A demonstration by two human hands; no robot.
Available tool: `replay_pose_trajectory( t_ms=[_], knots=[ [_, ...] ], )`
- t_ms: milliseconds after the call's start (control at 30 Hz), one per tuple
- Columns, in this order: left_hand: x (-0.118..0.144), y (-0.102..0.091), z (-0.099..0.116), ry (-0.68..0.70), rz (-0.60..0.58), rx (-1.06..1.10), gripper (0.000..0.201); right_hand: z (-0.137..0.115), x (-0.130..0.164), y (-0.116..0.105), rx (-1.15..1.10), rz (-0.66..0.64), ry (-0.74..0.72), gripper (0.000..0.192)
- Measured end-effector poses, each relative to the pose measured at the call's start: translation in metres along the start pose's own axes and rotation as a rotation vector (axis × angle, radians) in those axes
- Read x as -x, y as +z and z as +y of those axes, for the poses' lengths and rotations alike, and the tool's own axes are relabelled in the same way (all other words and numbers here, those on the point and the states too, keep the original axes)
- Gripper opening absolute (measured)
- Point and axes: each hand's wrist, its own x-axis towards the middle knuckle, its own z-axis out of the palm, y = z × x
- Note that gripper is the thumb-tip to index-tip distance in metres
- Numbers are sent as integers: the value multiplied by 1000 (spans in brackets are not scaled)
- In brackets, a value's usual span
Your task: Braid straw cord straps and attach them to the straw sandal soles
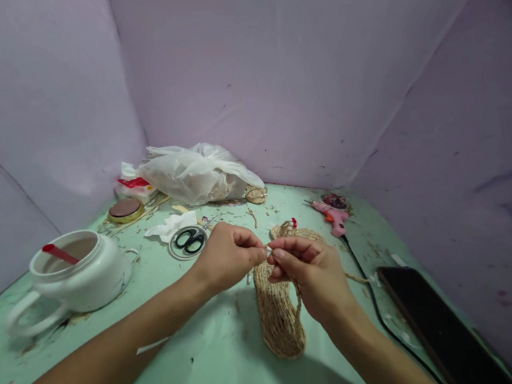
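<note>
My left hand (pixel 229 255) and my right hand (pixel 309 275) meet above a woven jute sole-shaped piece (pixel 278 316) that lies on the green table (pixel 211 369). Both pinch a tiny pale object between their fingertips at the point where they touch; it is too small to name. A jute strand hangs from my right hand down to the woven piece. A small red and white bead (pixel 293 221) sits at the far end of the jute piece.
A white pot with a red stick (pixel 77 271) stands at the left. Black scissors (pixel 189 241) lie on a round lid. A pink glue gun (pixel 332 215) with its black cord, a dark phone (pixel 437 325), a plastic bag (pixel 196 174) and a brown-lidded tin (pixel 125 209) lie around.
</note>
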Motion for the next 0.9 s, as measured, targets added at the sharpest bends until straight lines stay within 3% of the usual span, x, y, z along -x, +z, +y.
replay_pose_trajectory(
  t_ms=[133, 233, 300, 367, 500, 700, 900],
  knots=[
    [1, -6, -1, 146, -81, -193, 10, -4, -3, -8, -114, -204, 215, 22],
    [0, -8, -4, 340, -77, -341, 11, -5, -4, -12, -147, -372, 339, 23],
    [-1, -9, -5, 470, -62, -413, 12, -6, -5, -13, -163, -427, 371, 23],
    [-2, -11, -3, 516, -3, -435, 12, -7, -5, -14, -183, -422, 369, 23],
    [-1, -15, 5, 352, 96, -294, 16, -9, -6, -15, -186, -336, 286, 22],
    [4, -13, 12, 217, -94, -44, 13, -9, -6, -14, -223, -316, 319, 22],
    [1, -13, 10, 89, -309, 180, 8, -8, -10, -18, -286, -472, 476, 25]
  ],
)
